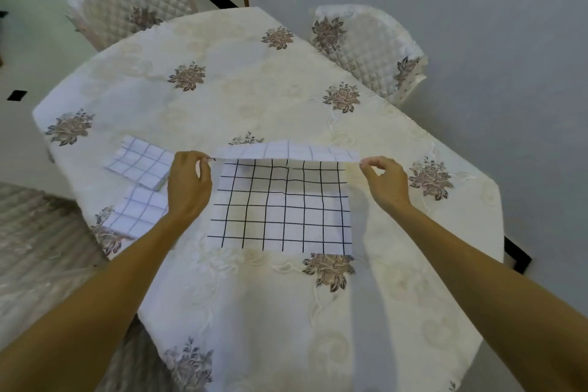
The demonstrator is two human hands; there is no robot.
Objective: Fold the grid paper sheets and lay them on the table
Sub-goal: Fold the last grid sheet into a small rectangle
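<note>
One grid sheet (280, 207) lies at the middle of the table (241, 79), its far edge raised. The left hand (189, 181) pinches its 10 o'clock corner and the right hand (386, 183) its 2 o'clock corner. Two folded sheets (140, 165) (136, 212) touch at 9 o'clock. Two chairs (127, 0) (369, 44) stand at 11 and 1 o'clock.

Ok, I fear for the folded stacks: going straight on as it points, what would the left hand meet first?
Probably nothing: the left hand, pinching the grid sheet, points away over bare tablecloth. The far folded stack and near folded stack lie to its left.
</note>
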